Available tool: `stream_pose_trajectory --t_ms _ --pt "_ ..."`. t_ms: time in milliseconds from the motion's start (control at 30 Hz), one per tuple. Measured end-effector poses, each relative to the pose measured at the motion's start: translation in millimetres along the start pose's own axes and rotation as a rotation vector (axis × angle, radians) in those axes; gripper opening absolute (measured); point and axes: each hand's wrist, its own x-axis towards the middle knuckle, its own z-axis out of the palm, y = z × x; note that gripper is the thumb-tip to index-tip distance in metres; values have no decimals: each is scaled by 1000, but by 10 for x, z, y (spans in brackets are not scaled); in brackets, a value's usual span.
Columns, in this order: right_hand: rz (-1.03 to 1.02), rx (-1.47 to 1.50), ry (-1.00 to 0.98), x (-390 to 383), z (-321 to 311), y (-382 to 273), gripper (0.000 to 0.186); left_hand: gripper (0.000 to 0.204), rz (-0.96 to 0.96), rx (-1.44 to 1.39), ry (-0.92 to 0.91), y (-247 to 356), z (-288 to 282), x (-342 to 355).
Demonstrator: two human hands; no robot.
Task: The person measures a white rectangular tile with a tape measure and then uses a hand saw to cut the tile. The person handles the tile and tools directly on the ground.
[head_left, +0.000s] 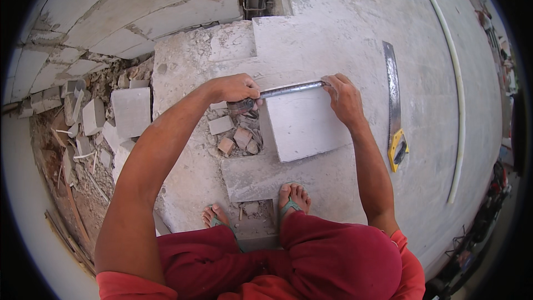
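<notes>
A pale concrete block (308, 128) lies in front of me with its flat face up. Along its far edge a tape measure's metal blade (291, 89) is drawn out. My left hand (237, 89) is closed at the near-left end of the blade, by the dark tape measure case (241, 106), which hangs just off the block's left corner. At the other end, my right hand (343, 97) pinches the blade's tip near the block's far right corner. The fingertips of my right hand are partly hidden behind the hand itself.
A handsaw (395, 105) with a yellow handle lies on the floor to the right, and a long white pipe (452, 72) runs beyond it. Broken brick pieces (242, 137) fill a gap left of the block. Rubble (83, 128) lines the block wall (127, 11) at left.
</notes>
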Motion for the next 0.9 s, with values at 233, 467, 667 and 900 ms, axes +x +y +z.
stream_pose_trajectory --t_ms 233,467,667,900 --pt "33 23 -2 9 -5 16 19 26 -64 -69 -23 36 -7 -27" --pt "24 36 11 16 -13 43 19 24 -3 -40 18 -28 -13 26" --pt "33 17 14 2 3 61 19 24 49 48 17 13 -17 61" --pt "11 32 43 3 5 78 19 24 15 0 23 18 11 78"
